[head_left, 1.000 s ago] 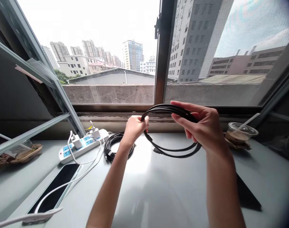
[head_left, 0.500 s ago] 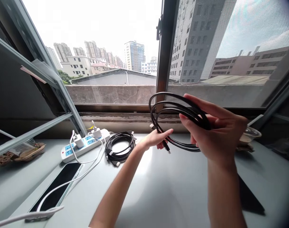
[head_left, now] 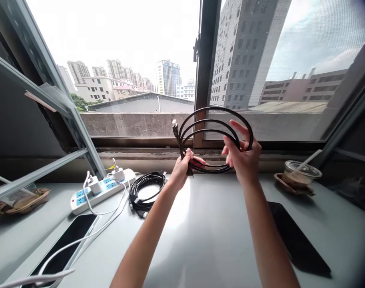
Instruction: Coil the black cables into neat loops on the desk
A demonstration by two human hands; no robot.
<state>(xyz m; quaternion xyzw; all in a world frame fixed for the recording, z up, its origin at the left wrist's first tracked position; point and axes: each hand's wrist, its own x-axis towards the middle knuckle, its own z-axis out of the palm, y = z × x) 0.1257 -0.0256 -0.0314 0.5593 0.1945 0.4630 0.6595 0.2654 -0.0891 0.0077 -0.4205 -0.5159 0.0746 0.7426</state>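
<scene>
A black cable [head_left: 215, 109] hangs in loose loops above the table, between my two hands. My left hand [head_left: 183, 166] pinches the lower left of the loops, thumb on top. One cable connector [head_left: 174, 127] with a light tip points up above that hand, and a dark end sticks out just below it. The right side of the loops rests in my right hand [head_left: 244, 154], its thumb and fingers curled round the strands. Left of my hands, a second coiled black cable [head_left: 149, 188] lies on the table with several connectors showing.
A white power strip [head_left: 102, 192] with plugs and white cords stands at the left, near a dark phone-like slab [head_left: 65, 244]. A lidded cup [head_left: 302, 174] sits on a brown tray at the right, behind a black flat object [head_left: 299, 240]. The window [head_left: 134, 120] is behind.
My right hand has moved away from the camera and slightly left, and the loops are spread wider. My left hand has shifted left and now grips the cable, with one connector pointing up.
</scene>
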